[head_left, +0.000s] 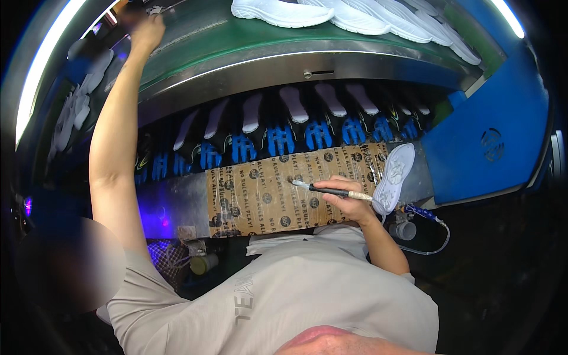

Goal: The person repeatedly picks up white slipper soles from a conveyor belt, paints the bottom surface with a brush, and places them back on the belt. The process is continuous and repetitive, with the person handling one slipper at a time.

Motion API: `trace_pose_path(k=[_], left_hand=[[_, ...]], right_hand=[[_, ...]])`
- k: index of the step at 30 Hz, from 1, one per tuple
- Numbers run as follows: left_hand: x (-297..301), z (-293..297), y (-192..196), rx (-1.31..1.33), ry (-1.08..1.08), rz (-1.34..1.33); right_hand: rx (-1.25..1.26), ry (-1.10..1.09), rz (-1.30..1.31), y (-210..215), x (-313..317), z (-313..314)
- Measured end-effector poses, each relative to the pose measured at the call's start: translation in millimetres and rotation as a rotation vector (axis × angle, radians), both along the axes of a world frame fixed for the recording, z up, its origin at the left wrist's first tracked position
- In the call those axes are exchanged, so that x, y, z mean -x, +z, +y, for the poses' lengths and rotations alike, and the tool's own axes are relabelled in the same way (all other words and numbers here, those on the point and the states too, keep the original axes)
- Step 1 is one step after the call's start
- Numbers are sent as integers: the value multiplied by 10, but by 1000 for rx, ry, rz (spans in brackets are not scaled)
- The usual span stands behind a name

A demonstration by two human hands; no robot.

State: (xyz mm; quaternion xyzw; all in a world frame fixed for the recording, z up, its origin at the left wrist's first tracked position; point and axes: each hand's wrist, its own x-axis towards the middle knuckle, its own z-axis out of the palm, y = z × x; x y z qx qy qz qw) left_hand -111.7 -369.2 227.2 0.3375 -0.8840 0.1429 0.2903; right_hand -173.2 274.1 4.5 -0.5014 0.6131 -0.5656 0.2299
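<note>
My right hand [350, 204] is closed round a brush [331, 190] with a dark handle, a pale wrapped rear end and a whitish wet tip. The tip is over the printed brown covering of the work ledge. Just right of that hand lies a white shoe upper [395, 177], laces showing, behind the brush's rear end. Far off at the upper left, my left arm is stretched out over the green conveyor belt [201, 44]. My left hand [148, 31] has its fingers bent there, near a small pale thing; what they hold is blurred.
Below the belt runs a row of shoe soles [293, 103] on blue holders [279, 139]. Several white shoes [284, 12] lie on the belt, with more at the far left. A blue machine housing [491, 142] bounds the right. A thin hose [438, 245] loops beside a clear cup [404, 230].
</note>
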Motion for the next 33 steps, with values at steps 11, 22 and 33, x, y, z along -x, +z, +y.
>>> trace_pose_path(k=[11, 22, 33], left_hand=[[-4470, -2269, -300, -80, 746, -111], [-3613, -755, -549, -280, 269, 462], [-2128, 2534, -1861, -1587, -768, 1956]], right_hand=[[-89, 38, -106, -126, 18, -26], [43, -97, -124, -55, -132, -280], [286, -154, -606, -63, -112, -354]])
